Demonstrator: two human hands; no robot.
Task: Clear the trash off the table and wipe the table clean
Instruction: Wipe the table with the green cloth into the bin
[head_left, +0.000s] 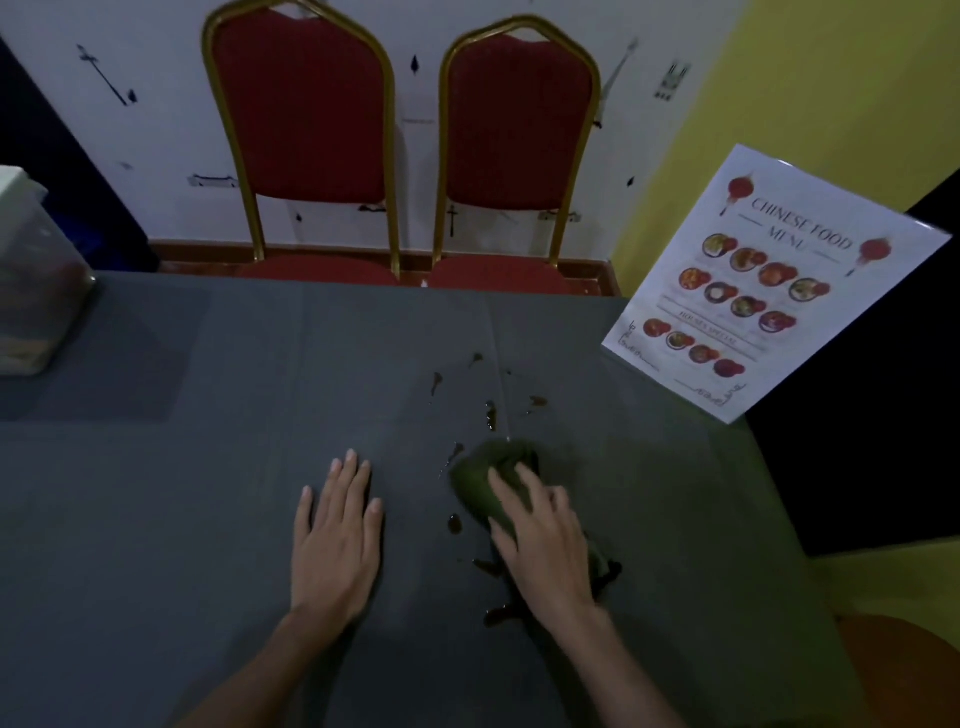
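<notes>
A grey table (208, 467) fills the lower view. Dark brown sauce stains (490, 413) are spattered across its middle right, with more smears (501, 616) near my right wrist. A bunched green cloth (483, 475) lies on the stains, and my right hand (540, 540) presses down on it with fingers spread over its top. To the left of the cloth, my left hand (335, 535) rests flat on the bare table, palm down, fingers apart, holding nothing.
A Chinese food menu sheet (769, 280) stands tilted at the table's right edge. A clear plastic container with a white lid (31, 270) sits at the far left. Two red chairs with gold frames (306, 145) (519, 156) stand behind the far edge.
</notes>
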